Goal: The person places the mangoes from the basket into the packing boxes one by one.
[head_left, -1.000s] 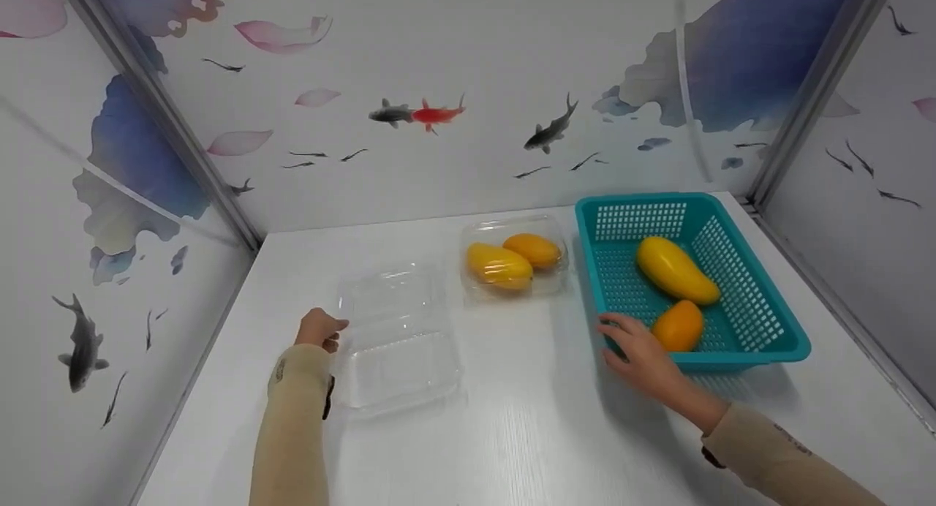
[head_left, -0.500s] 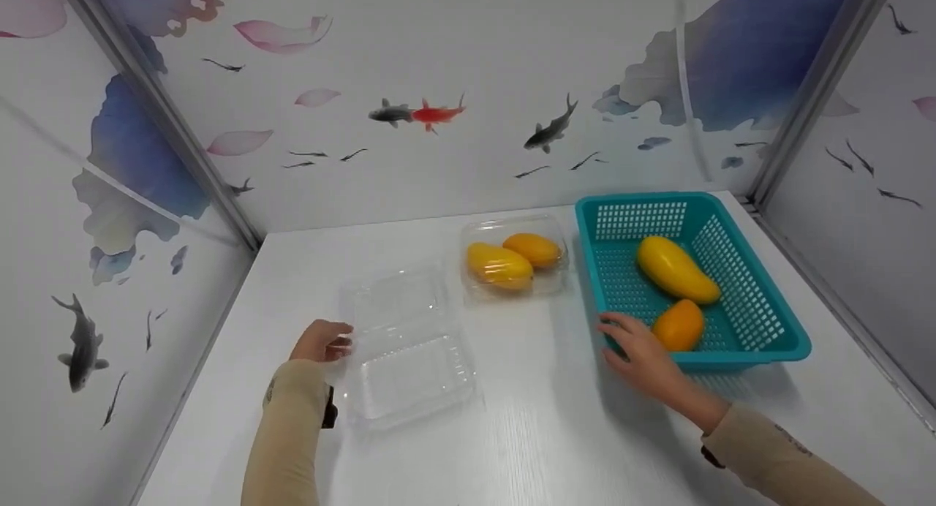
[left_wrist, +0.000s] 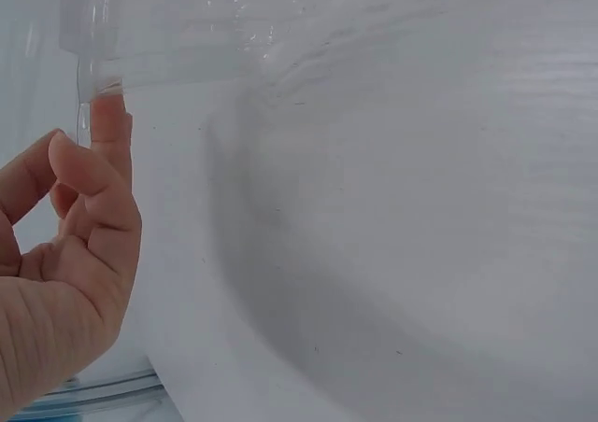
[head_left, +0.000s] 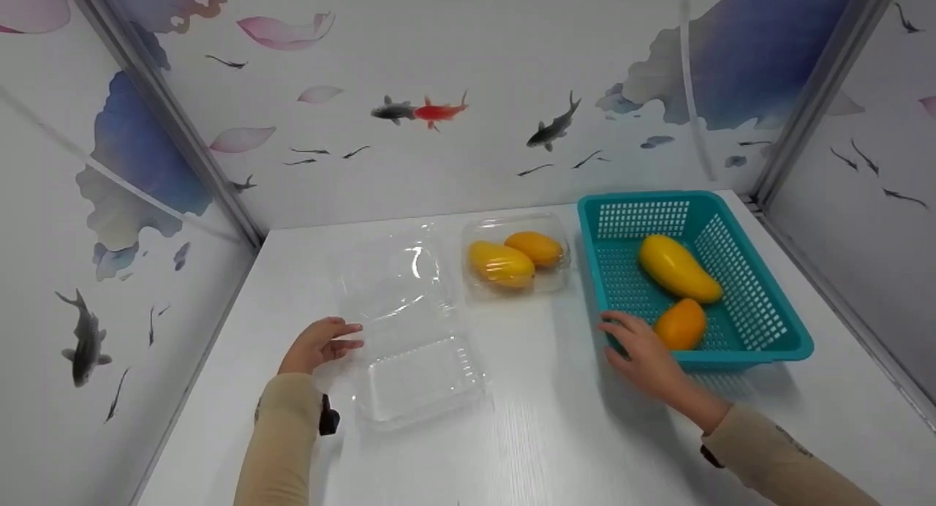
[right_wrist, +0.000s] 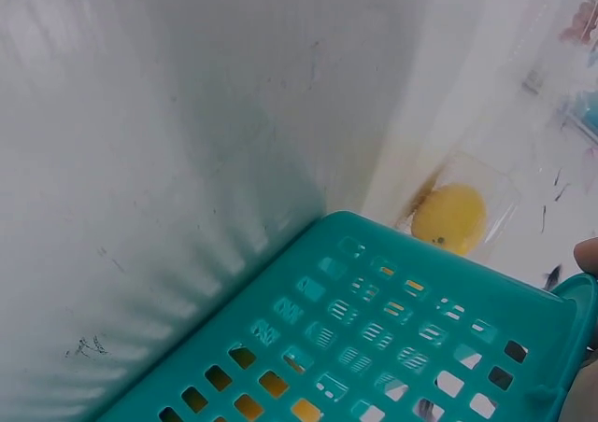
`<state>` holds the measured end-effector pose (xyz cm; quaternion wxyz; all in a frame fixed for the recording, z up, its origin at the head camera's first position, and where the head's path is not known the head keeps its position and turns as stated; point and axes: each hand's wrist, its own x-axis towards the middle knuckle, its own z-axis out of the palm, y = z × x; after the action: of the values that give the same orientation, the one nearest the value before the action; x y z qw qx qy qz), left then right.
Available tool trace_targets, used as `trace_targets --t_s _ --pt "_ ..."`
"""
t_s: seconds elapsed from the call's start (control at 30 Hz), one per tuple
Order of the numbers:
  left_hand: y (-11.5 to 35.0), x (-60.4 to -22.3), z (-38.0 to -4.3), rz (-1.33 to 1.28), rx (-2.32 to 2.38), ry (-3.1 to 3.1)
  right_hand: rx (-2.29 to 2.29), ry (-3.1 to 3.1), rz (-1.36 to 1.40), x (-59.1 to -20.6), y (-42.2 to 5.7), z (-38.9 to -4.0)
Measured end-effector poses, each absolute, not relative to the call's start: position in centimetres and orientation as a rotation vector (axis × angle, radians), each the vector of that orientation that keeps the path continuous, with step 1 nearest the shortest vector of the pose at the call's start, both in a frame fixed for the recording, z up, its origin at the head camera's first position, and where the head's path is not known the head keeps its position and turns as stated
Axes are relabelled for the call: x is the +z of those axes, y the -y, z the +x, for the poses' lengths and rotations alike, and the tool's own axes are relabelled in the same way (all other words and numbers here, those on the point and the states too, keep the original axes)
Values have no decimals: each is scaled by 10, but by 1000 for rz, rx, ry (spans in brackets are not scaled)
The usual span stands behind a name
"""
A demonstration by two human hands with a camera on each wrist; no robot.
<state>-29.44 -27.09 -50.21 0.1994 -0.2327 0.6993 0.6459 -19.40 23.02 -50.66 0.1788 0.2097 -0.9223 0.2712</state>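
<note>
An open clear plastic clamshell box (head_left: 424,378) lies on the white table, its lid (head_left: 395,272) toward the back wall. My left hand (head_left: 318,344) is at the box's left edge, fingers extended. In the left wrist view, a fingertip of the left hand (left_wrist: 84,226) touches the clear plastic edge. My right hand (head_left: 643,356) rests with loosely bent fingers at the front left corner of the teal basket (head_left: 731,357). Inside the basket lie a long yellow mango (head_left: 676,268) and an orange mango (head_left: 680,325), partly behind the right hand.
A closed clear box (head_left: 552,283) with two mangoes (head_left: 501,265) stands at the back, between the open box and the basket. Printed wall panels (head_left: 468,170) enclose the table (head_left: 526,433) at the back and sides.
The open clear box has shifted right and slightly forward, and its lid now reaches further toward the back wall. My left hand's fingers have straightened. The right hand stays put.
</note>
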Motion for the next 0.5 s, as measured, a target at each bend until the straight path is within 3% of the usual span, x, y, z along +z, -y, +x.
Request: trace_targets --t_s 0.5 --pt "237 -518 -295 -402 1899 -1908 754 2589 599 -507 -229 -195"
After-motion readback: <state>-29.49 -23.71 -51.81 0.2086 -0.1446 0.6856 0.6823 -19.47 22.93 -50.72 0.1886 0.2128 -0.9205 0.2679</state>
